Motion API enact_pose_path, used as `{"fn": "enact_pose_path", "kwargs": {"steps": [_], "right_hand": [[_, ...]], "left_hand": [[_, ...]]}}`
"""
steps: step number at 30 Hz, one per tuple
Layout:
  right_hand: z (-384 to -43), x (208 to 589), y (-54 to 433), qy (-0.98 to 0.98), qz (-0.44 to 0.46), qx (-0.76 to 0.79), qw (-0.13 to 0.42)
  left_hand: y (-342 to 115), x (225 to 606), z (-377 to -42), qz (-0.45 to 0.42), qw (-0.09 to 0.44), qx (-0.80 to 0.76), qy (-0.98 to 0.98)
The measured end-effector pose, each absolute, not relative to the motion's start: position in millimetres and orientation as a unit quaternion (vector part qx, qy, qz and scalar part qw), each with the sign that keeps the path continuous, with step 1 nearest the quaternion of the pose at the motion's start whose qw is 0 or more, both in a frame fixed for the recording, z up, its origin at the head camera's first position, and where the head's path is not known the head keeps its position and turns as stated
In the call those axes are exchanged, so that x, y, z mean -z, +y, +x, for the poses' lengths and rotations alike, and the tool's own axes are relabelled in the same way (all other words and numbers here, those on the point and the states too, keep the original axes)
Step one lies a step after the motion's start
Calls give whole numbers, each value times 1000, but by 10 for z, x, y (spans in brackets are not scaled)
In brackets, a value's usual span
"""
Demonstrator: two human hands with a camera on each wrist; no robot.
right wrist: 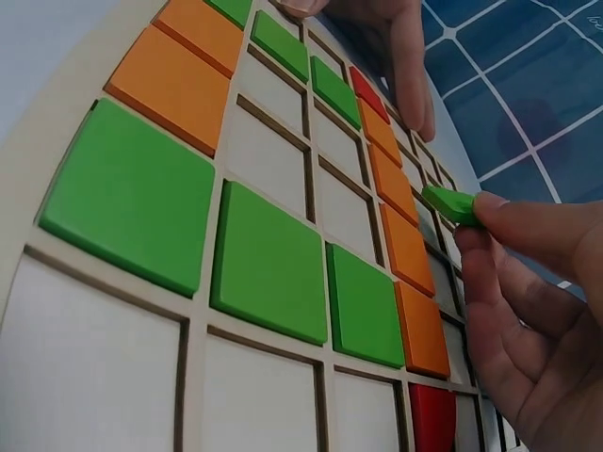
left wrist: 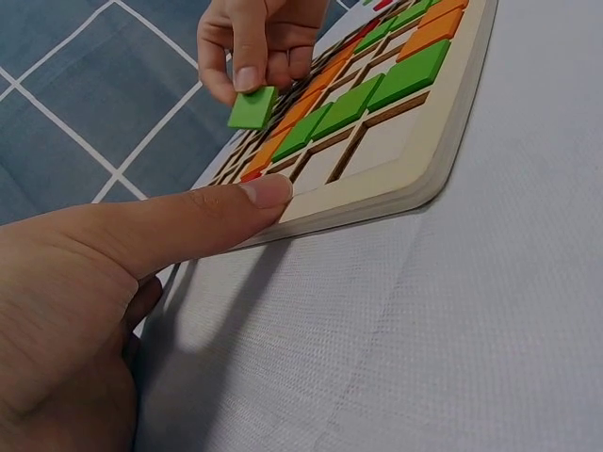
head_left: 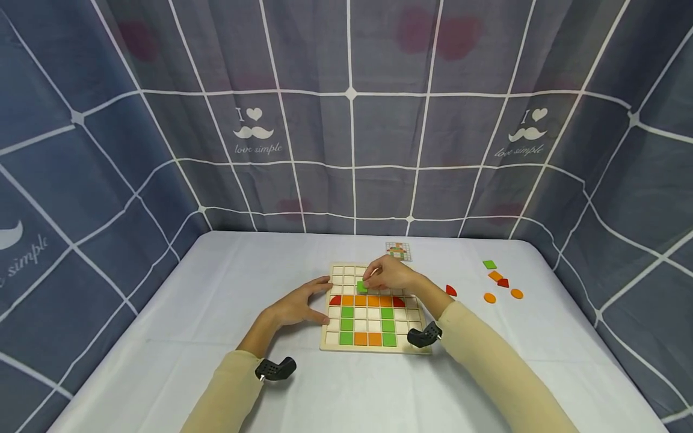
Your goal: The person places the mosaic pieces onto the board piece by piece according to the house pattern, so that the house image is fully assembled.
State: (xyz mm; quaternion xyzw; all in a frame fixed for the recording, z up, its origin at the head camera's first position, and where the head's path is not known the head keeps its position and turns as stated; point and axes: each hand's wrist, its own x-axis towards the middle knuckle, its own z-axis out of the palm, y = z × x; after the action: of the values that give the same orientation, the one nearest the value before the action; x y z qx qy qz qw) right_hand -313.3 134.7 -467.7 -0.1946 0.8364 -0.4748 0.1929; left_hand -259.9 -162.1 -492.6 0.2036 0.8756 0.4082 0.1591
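Observation:
A pale wooden grid board (head_left: pixel 325 347) lies on the table, with green squares, orange squares and red quarter-round pieces set in its cells. My right hand (head_left: pixel 391 273) pinches a green square tile (left wrist: pixel 252 108) between thumb and fingers, tilted over the board just beyond the orange row (head_left: pixel 375 300). At the board's left side, my left hand (head_left: pixel 298 305) rests with fingers spread and fairly straight. Its thumb (left wrist: pixel 236 207) lies on the board's rim in the left wrist view, while the other fingers reach the far left edge.
A small printed pattern card (head_left: pixel 398 251) lies behind the board. Several loose pieces are to the right: a green piece (head_left: pixel 489 264), an orange piece (head_left: pixel 495 275), red pieces (head_left: pixel 451 290) and orange discs (head_left: pixel 517 293). Grid-patterned curtains (head_left: pixel 308 120) enclose the white table (head_left: pixel 178 313).

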Motion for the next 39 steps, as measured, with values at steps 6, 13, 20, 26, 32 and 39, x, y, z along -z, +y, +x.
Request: {"fn": "enact_pose_path", "kwargs": {"steps": [6,13,20,26,32,39], "right_hand": [[-3127,4680,1303,838,-199,468,197],[-3122,4663,1306,843,-205,460,189],[-3099,4685,1303,853,-192,450,182],[-3066,4644,1350,859,-212,429,183],[-3066,4532,1540,857,-241,417,182],[-3090,4407,1871,871,-212,408,172]], "left_hand": [[-1619,4921,-2592,201,161,-409,876],[-1608,4926,-2609,205,159,-410,874],[-1615,4925,-2594,206,160,-415,872],[-1619,4931,-2577,205,158,-411,874],[-1618,4923,-2567,204,155,-413,874],[-1613,4912,-2566,207,158,-415,872]]}}
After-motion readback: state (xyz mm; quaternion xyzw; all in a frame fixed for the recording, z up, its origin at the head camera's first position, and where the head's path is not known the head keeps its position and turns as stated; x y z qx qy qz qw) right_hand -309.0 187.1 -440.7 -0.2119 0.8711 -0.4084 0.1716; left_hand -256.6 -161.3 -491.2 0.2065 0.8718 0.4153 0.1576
